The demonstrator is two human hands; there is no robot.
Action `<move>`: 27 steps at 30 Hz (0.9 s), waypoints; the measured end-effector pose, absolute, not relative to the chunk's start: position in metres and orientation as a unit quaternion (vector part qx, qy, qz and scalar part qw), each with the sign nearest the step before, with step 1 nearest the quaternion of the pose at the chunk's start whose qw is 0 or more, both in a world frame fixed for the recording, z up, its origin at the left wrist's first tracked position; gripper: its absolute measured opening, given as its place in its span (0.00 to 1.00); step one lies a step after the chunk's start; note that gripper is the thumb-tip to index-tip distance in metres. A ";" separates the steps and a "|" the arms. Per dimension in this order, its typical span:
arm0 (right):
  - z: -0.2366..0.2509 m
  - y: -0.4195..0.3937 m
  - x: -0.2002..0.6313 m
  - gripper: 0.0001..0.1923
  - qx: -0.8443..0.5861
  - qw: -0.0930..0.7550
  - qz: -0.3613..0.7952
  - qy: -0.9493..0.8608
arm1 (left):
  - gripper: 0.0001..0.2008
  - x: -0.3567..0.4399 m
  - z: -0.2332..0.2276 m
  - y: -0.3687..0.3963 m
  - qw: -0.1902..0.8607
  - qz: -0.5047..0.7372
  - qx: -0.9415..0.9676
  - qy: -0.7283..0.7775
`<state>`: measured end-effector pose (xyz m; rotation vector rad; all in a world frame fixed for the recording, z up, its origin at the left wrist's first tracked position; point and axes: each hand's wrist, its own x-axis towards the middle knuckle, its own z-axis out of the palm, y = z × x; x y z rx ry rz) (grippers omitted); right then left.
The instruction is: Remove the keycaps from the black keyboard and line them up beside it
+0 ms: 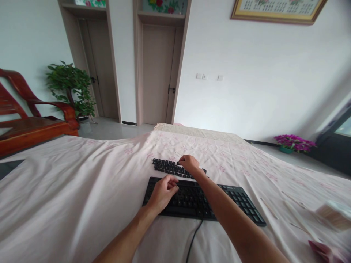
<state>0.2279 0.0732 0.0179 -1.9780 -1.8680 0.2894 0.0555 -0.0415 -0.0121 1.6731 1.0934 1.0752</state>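
Observation:
A black keyboard point(219, 206) lies on a pink flowered cloth point(82, 190) that covers the table. Beyond it sits a row of loose black keycaps point(167, 166). My left hand point(163, 191) rests curled on the keyboard's upper left part, fingers bent onto the keys. My right hand point(189, 163) reaches over the keyboard to the right part of the keycap row and seems to pinch a thin pale stick point(178, 155); what the fingers close on is too small to make out.
The keyboard's cable point(193, 239) runs toward me. Thin sticks point(268, 208) and a pale box point(333, 215) lie at the right. A red wooden chair point(33, 120), a potted plant point(71, 87), two doors and purple flowers point(293, 142) stand beyond.

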 end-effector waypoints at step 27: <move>0.026 0.069 0.221 0.13 -0.700 0.197 0.106 -0.678 | 0.08 0.056 -0.015 -0.040 0.409 0.429 0.683 0.428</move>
